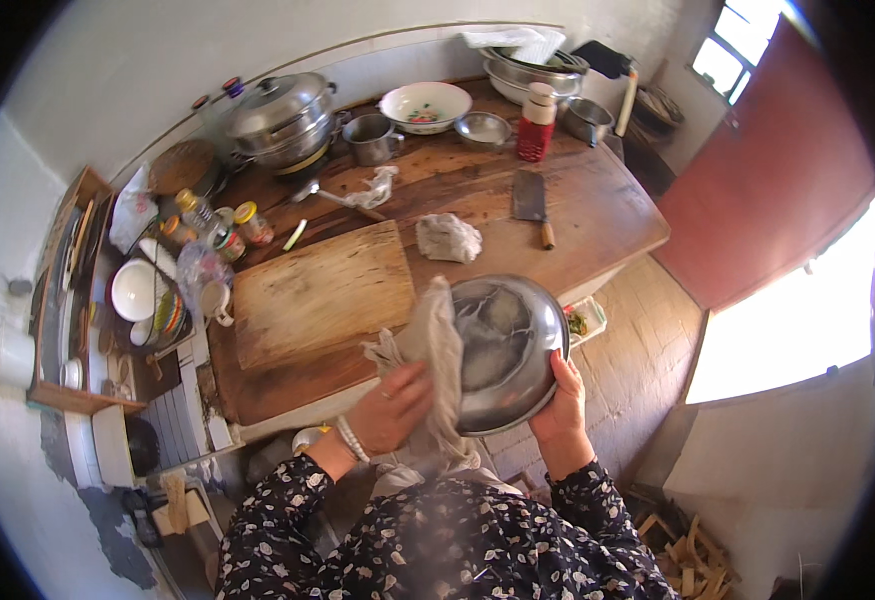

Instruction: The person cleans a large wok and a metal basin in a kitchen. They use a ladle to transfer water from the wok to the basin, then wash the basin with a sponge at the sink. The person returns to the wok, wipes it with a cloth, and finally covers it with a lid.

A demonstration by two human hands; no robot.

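My right hand (563,397) grips the rim of a stainless steel basin (505,345) at its lower right side. The basin is tilted, its rounded underside facing up towards me. In my left hand (392,412) is a beige cloth (441,352), held against the left side of the basin and partly covering it. A beaded bracelet (351,440) circles my left wrist. Beyond the cloth lies a wooden cutting board (325,296) on the wooden table (602,217). A crumpled pale cloth (449,238) rests just behind the basin.
A cleaver (531,202) lies on the table to the right. Behind stand a lidded steamer pot (284,120), an enamel basin (426,105), a metal mug (371,140) and a red bottle (537,124). Jars (252,223) and bowls (136,291) crowd the left. Firewood (696,559) lies at lower right.
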